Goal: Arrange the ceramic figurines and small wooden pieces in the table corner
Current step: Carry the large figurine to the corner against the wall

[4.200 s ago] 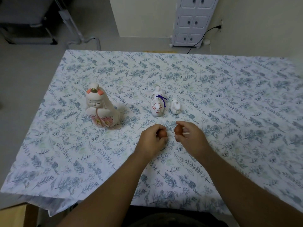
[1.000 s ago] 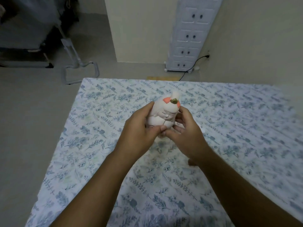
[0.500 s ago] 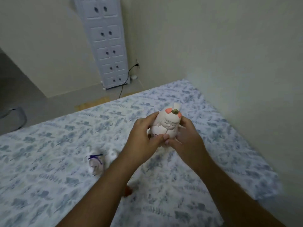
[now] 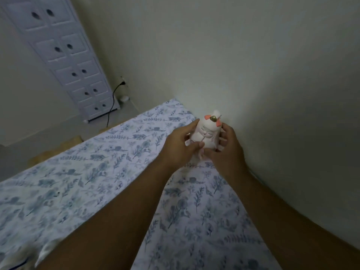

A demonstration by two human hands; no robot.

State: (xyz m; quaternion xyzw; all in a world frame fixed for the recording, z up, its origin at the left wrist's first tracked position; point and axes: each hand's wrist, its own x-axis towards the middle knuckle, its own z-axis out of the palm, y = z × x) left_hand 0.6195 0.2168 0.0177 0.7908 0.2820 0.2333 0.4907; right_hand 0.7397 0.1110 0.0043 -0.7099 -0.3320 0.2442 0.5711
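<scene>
The white ceramic doll figurine (image 4: 207, 133), with orange hair patches and a gold top ornament, is held upright between both hands near the far right corner of the table, close to the wall. My left hand (image 4: 180, 147) grips its left side and my right hand (image 4: 227, 151) grips its right side and base. Whether its base touches the cloth is hidden by my fingers. Blurred white figurines (image 4: 23, 256) show at the bottom left edge. The small wooden pieces are out of view.
A floral tablecloth (image 4: 97, 172) covers the table. A pale wall (image 4: 272, 94) runs along the table's right side. A white drawer cabinet (image 4: 64, 59) stands on the floor beyond, with a black cable (image 4: 113, 102) plugged into the wall beside it.
Both hands have carried the doll figurine farther toward the table's far right corner by the wall. The view swung right, leaving the small figurines at the bottom left edge.
</scene>
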